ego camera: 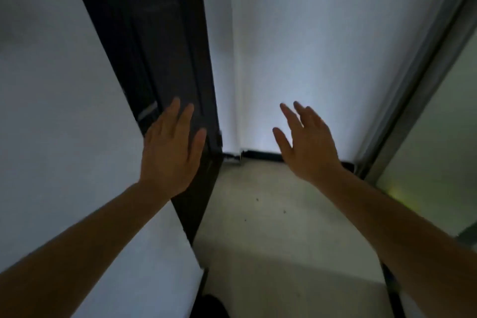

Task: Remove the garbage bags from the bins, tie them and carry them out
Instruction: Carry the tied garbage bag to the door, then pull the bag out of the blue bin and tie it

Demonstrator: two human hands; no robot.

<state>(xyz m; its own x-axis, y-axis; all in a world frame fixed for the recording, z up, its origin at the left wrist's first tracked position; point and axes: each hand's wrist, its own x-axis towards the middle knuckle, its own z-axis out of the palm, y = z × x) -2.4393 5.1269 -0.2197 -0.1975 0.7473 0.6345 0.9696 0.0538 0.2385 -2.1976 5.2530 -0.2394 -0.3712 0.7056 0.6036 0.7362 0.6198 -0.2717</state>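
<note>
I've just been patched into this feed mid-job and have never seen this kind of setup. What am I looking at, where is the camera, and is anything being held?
There is no machine here. These are a person's two bare arms, seen from one wide-angle camera worn on their head and looking forward and down, so the edges of the picture bend.

The left hand is spread flat over a dark door that stands ajar. It seems to be pressing on the door, though contact is hard to confirm. The right hand is raised in the air with its fingers straight, and it holds nothing.

Ahead is a white wall. Below is a pale floor with a few small specks on it. On the right runs a grey metal frame.

No garbage bag or bin shows in this picture.
</note>
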